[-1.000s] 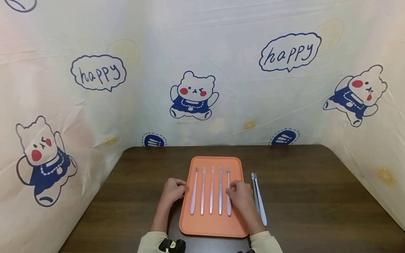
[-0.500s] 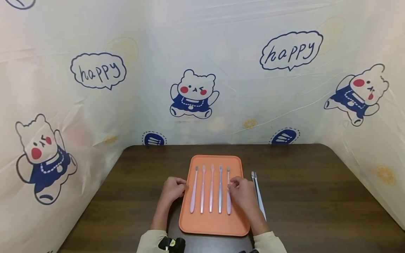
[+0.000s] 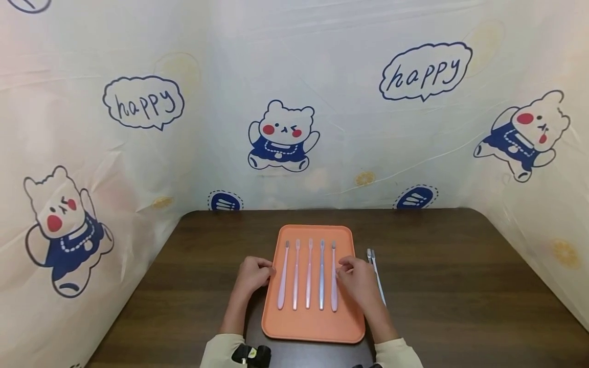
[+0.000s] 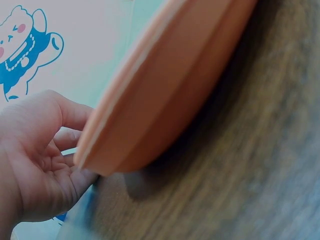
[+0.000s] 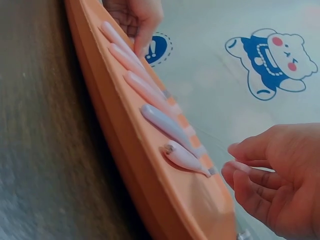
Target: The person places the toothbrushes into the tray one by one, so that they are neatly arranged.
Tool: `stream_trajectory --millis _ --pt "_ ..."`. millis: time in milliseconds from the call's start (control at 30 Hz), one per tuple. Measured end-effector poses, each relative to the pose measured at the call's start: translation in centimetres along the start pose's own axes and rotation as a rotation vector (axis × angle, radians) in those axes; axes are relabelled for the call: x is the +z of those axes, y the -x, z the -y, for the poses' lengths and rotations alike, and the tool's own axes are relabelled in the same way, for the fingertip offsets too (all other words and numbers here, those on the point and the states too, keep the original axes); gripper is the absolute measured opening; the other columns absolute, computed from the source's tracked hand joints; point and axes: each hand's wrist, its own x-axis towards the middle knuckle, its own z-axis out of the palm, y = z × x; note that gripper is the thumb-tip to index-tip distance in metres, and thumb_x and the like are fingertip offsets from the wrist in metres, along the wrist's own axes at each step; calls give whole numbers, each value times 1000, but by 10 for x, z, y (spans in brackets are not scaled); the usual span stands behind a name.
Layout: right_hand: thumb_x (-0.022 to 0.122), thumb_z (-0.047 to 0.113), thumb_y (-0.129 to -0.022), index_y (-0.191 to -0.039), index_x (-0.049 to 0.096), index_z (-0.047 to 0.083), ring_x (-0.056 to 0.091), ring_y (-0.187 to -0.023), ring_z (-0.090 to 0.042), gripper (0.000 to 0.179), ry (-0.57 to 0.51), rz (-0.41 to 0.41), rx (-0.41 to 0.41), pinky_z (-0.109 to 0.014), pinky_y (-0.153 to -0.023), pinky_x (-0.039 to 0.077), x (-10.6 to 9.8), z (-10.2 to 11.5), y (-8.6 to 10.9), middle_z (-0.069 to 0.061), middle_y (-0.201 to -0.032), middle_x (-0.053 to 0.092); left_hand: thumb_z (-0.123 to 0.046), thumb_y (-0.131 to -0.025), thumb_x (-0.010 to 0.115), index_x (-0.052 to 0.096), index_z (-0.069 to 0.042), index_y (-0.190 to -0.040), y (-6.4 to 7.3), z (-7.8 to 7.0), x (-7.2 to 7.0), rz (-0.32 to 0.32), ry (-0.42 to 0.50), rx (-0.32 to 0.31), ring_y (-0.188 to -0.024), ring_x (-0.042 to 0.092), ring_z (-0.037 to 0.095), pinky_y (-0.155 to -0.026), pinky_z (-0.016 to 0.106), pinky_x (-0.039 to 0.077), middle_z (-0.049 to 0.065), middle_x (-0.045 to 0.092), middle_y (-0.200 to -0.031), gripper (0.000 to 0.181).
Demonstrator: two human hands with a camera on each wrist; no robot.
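Several toothbrushes lie side by side, heads to the far end, on an orange tray. Most are pink or pale purple; one is a blue toothbrush. At the tray's left edge my left hand pinches the rim, thumb and fingers at the edge in the left wrist view. My right hand hovers over the right side, beside the rightmost pink toothbrush. Its fingers are loosely bent, with nothing between them; the right wrist view shows a gap between that hand and the pink toothbrush.
To the right of the tray, two more toothbrushes lie on the dark wooden table, partly covered by my right hand and wrist. A printed curtain with cartoon bears encloses the table at the back and sides.
My right hand has let go of the rightmost pink toothbrush and drawn a little to the right. That toothbrush stays in the row. The left hand remains at the tray's edge.
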Motion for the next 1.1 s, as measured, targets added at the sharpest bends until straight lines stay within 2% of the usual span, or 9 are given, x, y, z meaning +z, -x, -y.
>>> stream_trajectory --millis 267,467,767,900,1100 --pt "73 9 -90 -109 75 2 65 -76 -16 21 26 -34 54 -29 -64 56 -10 -6 -2 -9 -88 73 -4 -85 69 78 5 -100 0 -1 0 2 1 -5 -69 68 12 -59 27 58 18 75 -95 20" --pt "74 12 -90 -109 75 1 66 -76 -16 22 56 -53 57 -30 -66 56 -17 -14 -4 -8 -88 73 -4 -84 69 78 5 -99 1 -1 0 -4 -1 2 -68 68 12 -59 27 58 17 75 -93 19" --pt "73 17 -89 -111 74 2 64 -74 -15 27 65 -35 91 -25 -60 47 -35 -25 -6 -8 -92 74 -4 -84 69 78 5 -99 0 0 1 2 8 -5 -69 68 12 -60 28 59 17 75 -93 20" --pt "73 19 -90 -117 72 1 63 -77 -19 33 70 -28 100 -27 -59 47 -45 -32 -7 -12 -96 74 -5 -84 69 78 5 -99 -1 -1 0 0 7 -4 -70 68 12 -60 28 59 18 75 -94 20" --pt "73 18 -89 -118 71 -2 68 -84 -24 36 70 -16 119 -30 -61 50 -56 -40 -7 -14 -95 73 -5 -82 68 78 5 -96 -1 2 1 -11 -5 14 -67 68 12 -57 27 58 17 76 -92 20"
